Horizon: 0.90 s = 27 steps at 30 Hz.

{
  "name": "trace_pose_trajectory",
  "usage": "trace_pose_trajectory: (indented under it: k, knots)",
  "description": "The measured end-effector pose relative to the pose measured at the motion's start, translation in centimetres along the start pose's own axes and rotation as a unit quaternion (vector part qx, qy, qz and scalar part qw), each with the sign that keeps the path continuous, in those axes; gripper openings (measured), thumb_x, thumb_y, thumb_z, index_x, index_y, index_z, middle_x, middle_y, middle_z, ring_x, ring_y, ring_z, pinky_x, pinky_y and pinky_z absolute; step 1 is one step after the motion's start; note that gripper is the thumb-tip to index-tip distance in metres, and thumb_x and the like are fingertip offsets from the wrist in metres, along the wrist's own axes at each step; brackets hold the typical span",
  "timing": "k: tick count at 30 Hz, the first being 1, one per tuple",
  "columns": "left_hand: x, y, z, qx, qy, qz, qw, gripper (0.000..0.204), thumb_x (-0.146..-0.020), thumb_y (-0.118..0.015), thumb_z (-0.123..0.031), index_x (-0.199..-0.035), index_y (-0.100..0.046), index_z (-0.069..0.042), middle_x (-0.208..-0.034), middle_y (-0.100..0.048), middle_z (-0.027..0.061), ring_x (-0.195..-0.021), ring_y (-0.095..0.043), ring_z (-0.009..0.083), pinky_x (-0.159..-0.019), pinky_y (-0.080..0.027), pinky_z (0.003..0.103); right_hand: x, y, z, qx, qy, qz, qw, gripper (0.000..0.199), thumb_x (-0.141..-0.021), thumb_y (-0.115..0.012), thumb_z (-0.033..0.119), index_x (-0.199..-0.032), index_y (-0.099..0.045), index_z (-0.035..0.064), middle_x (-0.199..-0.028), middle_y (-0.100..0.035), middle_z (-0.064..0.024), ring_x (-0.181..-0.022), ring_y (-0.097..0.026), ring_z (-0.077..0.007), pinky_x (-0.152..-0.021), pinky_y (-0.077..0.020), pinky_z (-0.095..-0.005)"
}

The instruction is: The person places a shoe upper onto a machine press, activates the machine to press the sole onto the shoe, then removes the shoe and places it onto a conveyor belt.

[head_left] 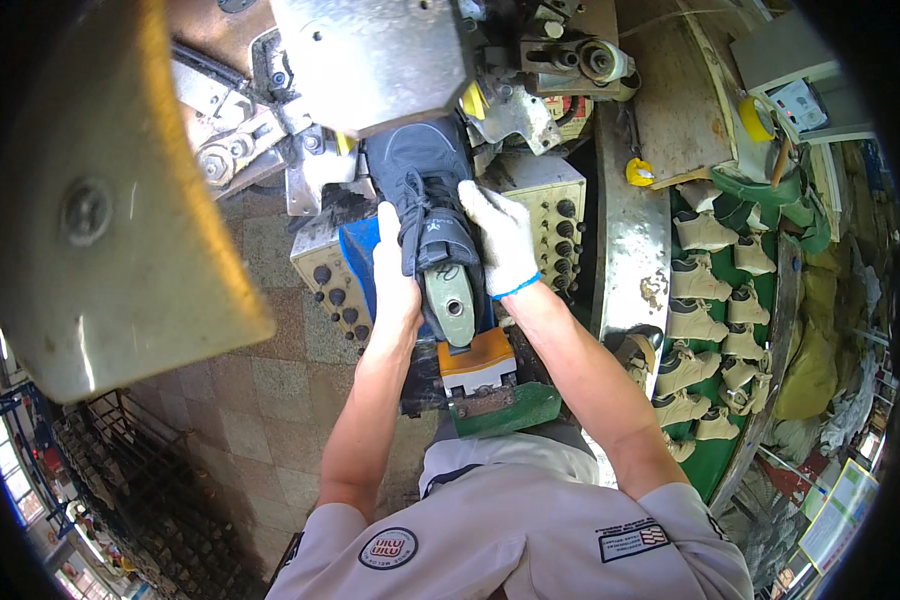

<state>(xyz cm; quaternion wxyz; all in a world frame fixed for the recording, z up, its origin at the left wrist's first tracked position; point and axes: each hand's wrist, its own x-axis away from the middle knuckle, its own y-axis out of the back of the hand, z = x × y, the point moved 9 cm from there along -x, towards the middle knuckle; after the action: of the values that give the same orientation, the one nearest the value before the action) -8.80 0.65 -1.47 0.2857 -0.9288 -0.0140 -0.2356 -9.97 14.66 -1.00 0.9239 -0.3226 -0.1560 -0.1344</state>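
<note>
Both gloved hands, left (395,285) and right (500,245), clamp the dark shoe upper (425,185), toe pointing away into the machine (370,60).

A row of beige shoe uppers (708,325) lies on a green conveyor tray (715,462) at the right. A yellow tape roll (756,118) rests above the row. Two cream control panels with black knobs (560,215) flank the machine. Tiled floor (270,400) lies below left.
</note>
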Motion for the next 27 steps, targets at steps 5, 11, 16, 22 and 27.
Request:
trace_pose_trajectory:
  k: [5,11,16,22,27]
  knots:
    - [-0.6,1.1,0.0,-0.074,-0.017,-0.001,0.997,0.062,-0.108,-0.035,-0.055,-0.102,-0.072,-0.005,-0.09,-0.07,0.0019,-0.08,-0.062,0.0123,-0.08,-0.051,0.03,0.1,0.9,-2.4,-0.001,0.0,-0.025,1.0,0.026,-0.099,-0.068,0.027,-0.091,-0.072,0.0033,-0.084,-0.064,0.0028,-0.076,-0.055,-0.0072,-0.069,-0.048,-0.0258]
    - [-1.5,2.5,-0.1,-0.142,-0.061,-0.018,0.988,0.061,-0.111,-0.032,-0.049,-0.103,-0.071,-0.002,-0.09,-0.069,0.0023,-0.08,-0.06,0.0108,-0.078,-0.05,0.03,-0.3,0.9,-3.1,0.017,0.038,-0.012,0.999,0.029,-0.101,-0.066,0.029,-0.084,-0.068,0.0054,-0.08,-0.058,0.0048,-0.074,-0.048,-0.0065,-0.066,-0.0426,-0.0264]
    - [-1.5,3.0,0.0,-0.16,-0.114,-0.015,0.98,0.056,-0.112,-0.033,-0.043,-0.102,-0.068,-0.001,-0.088,-0.069,0.0024,-0.078,-0.059,0.0097,-0.076,-0.049,0.029,0.3,0.3,-1.9,0.048,0.048,0.006,0.998,0.027,-0.1,-0.066,0.028,-0.091,-0.071,0.0029,-0.084,-0.062,0.0038,-0.077,-0.05,-0.0068,-0.07,-0.0448,-0.0265]
    - [-0.4,3.0,-1.2,-0.13,-0.111,-0.076,0.982,0.053,-0.107,-0.046,-0.049,-0.103,-0.07,-0.002,-0.087,-0.068,0.0019,-0.075,-0.06,0.0126,-0.073,-0.05,0.028,1.4,0.0,0.8,0.156,0.035,0.029,0.987,0.04,-0.099,-0.065,0.037,-0.105,-0.073,-0.0018,-0.095,-0.07,-0.0013,-0.084,-0.057,-0.0113,-0.078,-0.0494,-0.0304]
    - [5.7,2.5,-5.5,-0.344,-0.103,-0.186,0.914,0.05,-0.101,-0.059,-0.046,-0.109,-0.07,0.002,-0.095,-0.071,0.0075,-0.081,-0.066,0.0171,-0.078,-0.052,0.033,9.8,8.6,5.6,0.265,0.172,-0.027,0.948,0.046,-0.1,-0.063,0.032,-0.124,-0.062,-0.0066,-0.11,-0.071,-0.0139,-0.096,-0.067,-0.0161,-0.086,-0.0529,-0.0332]
